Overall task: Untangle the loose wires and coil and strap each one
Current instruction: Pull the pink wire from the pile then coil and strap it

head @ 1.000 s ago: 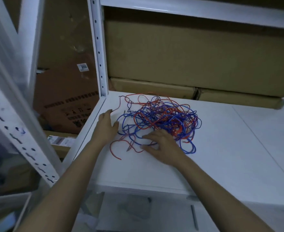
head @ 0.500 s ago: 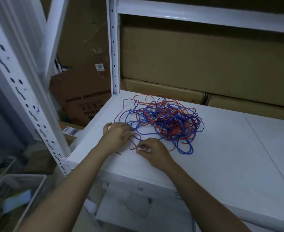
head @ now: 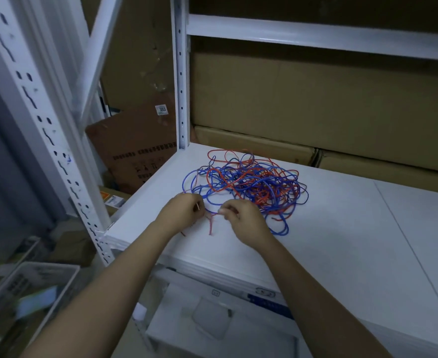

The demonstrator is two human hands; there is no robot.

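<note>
**Wire tangle on shelf, both hands at its near edge**

Surroundings: white shelf board (head: 342, 228) carries a loose tangle of red and blue wires (head: 248, 184), all one heap, nothing coiled. Beyond the fingers, past the tangle, cardboard boxes (head: 316, 104) close off the back of the shelf. A white perforated upright (head: 182, 81) stands at the far left corner, beyond and left of the left fingers. A second upright (head: 44, 130) rises left of and nearer than the hands. Below left, a grey crate (head: 31, 288), blurred. A brown carton with a label (head: 135, 143) leans behind the left upright.

Hands: left hand (head: 180, 211) has fingers curled, pinching a wire end that sticks up from between the fingertips. Right hand (head: 241, 220) has fingers curled narrow, pinching a strand just beside the left fingers. Two short red ends (head: 210, 226) hang toward the viewer between the two hands. A blue loop (head: 281, 228) lies just right of the right hand.

Edges and room: the shelf's front edge runs just behind the wrists. Bare white board spreads well to the right of the right fingers. To the left of the left fingers, only a narrow strip remains before the side edge.
</note>
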